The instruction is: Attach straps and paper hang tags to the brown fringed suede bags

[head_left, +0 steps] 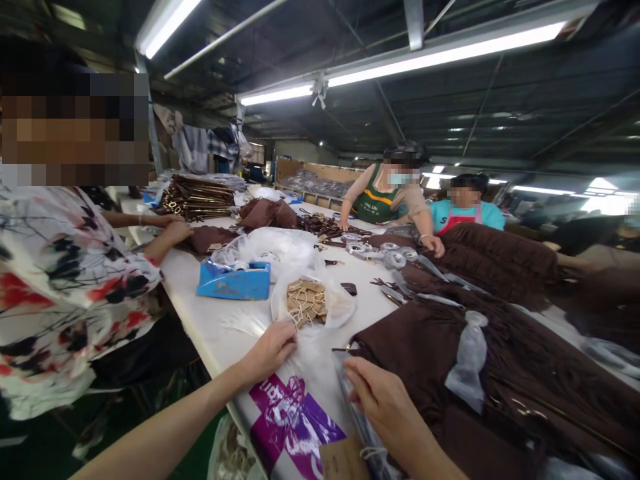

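My left hand point(274, 348) is closed at the near edge of a clear plastic bag point(343, 310) of brown card tags point(306, 301) with pale strings. Whatever its fingertips pinch is too small to make out. My right hand point(383, 397) has its fingers curled on a strap in a clear plastic sleeve point(346, 373), which lies lengthwise on the table. Between my forearms is a shiny purple and white printed package point(295, 420), with a brown card tag point(343, 460) at its near end. Dark brown fabric point(405, 353) lies to the right of my right hand.
A blue tape dispenser point(234, 280) stands on the white table point(195, 300). Stacked brown straps with gold rings point(195, 199) lie farther back. At left, a person in a floral top point(75, 280) handles brown fabric. Two co-workers point(377, 193) point(470, 210) are across the table.
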Motion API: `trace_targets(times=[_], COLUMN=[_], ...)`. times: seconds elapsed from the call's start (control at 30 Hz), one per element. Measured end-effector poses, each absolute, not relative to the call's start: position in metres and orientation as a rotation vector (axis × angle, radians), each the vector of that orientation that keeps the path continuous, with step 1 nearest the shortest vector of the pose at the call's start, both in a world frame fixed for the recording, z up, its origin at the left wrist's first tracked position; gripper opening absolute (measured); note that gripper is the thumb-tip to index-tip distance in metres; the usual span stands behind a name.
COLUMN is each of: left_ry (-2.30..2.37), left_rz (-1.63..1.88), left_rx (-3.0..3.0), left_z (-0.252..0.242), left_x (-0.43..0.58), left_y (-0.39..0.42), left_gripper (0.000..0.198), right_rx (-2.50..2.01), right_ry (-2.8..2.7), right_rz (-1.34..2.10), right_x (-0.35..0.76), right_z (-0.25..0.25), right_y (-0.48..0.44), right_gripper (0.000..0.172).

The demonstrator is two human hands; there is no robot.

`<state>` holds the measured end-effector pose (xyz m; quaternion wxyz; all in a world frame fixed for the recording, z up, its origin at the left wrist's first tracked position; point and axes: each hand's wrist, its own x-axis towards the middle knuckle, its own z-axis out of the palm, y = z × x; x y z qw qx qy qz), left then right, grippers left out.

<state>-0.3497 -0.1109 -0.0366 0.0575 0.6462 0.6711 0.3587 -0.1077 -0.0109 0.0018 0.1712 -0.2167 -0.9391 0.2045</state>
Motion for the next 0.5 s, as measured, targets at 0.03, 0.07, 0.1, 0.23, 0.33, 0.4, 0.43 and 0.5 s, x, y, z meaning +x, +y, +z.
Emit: trace_targets(times=[0.03, 0.07, 0.1, 0.23, 0.33, 0.4, 0.43, 0.5], left_ry=[2.033, 2.034, 2.031, 1.990, 1.979, 1.970, 1.969, 1.953], left_rz=[1.093, 1.098, 1.102, 1.127, 1.135, 1.115, 1.107, 1.100], left_rx=[1.952, 1.947, 1.944, 1.922, 1.926, 1.972, 1.992, 2.048], left_z=[-0.036, -0.036, -0.035, -0.033, -0.033, -0.035, -0.036, -0.042], left_x=[-0.350, -0.350, -0.351, -0.351, -0.352, -0.355, -0.358, -0.366], left_y=[-0.111, -0.111, -0.112, -0.112, -0.112, -0.110, -0.107, -0.102], left_gripper=[0.008, 0.008, 0.008, 0.010, 0.015, 0.021, 0.023, 0.026], right_rx=[-0.653, -0.677, -0.685, -0.744, -0.824, -0.868, -0.896, -0.988], right_ry=[-2.693, -2.714, -2.738, -2.805, -2.843, -2.866, -2.870, -2.857], right_rz=[0.534, 0.483, 0.432, 0.283, 0.148, 0.077, 0.050, 0.004], right_x=[-0.127, -0.144, -0.157, -0.181, -0.179, -0.168, -0.159, -0.129], right_z=[0.000, 0.000, -0.001, 0.002, 0.011, 0.020, 0.024, 0.030], right_y=[-0.008, -0.005, -0.002, -0.003, -0.009, -0.012, -0.013, -0.013], right_gripper=[0.034, 0.033, 0.031, 0.025, 0.022, 0.020, 0.020, 0.020])
